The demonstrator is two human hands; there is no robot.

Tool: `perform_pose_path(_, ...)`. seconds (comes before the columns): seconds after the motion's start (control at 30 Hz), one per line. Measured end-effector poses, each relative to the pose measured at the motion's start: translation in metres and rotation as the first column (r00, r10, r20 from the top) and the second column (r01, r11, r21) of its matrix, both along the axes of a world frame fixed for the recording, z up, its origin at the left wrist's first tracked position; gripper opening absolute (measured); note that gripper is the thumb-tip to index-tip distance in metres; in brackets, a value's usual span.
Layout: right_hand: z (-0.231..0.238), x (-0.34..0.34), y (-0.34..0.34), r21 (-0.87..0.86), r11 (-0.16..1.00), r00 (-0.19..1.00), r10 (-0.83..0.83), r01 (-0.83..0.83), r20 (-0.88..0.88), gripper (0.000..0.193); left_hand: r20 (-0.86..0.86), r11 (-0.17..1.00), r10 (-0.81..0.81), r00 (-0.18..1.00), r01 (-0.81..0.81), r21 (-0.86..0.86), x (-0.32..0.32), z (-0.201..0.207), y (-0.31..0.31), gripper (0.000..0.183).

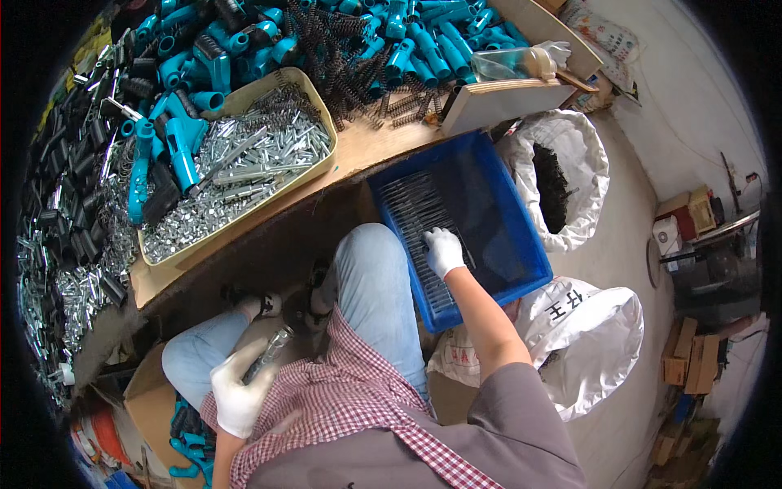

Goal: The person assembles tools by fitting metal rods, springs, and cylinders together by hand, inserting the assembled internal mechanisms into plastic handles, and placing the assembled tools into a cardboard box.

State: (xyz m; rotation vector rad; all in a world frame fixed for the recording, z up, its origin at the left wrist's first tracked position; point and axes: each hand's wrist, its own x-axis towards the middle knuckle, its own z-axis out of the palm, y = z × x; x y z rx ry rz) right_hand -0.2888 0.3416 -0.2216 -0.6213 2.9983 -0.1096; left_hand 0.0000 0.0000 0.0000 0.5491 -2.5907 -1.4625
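Note:
My left hand, in a white glove, is above my lap with its fingers curled round a shiny, slim metal piece. That piece points up and away from me; its exact kind is unclear. Over on the right, my gloved right hand reaches into a blue plastic crate. Its fingers are bent down onto a neat row of long thin metal pieces lying side by side along the crate's left side. Whatever those fingertips pinch is hidden.
A workbench holds a cream tray of small metal parts, heaped teal plastic tubes and dark coil springs. White sacks stand right of the crate. A cardboard box with teal parts is at lower left.

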Motion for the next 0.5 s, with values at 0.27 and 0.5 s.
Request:
perform_pose_path(0.27,0.03,-0.016,-0.001,0.068,0.996,0.986,-0.067,0.057,0.154,0.017,-0.027,0.999,-0.036,0.999,0.037,0.023,-0.013,-0.001,0.006,0.034)
perform_pose_path(0.5,0.184,0.053,-0.07,-0.776,-0.05,0.772,0.16,0.629,0.615,0.021,0.311,0.926,0.061,0.949,-0.17,0.337,-0.009,0.021,-0.005,0.046)
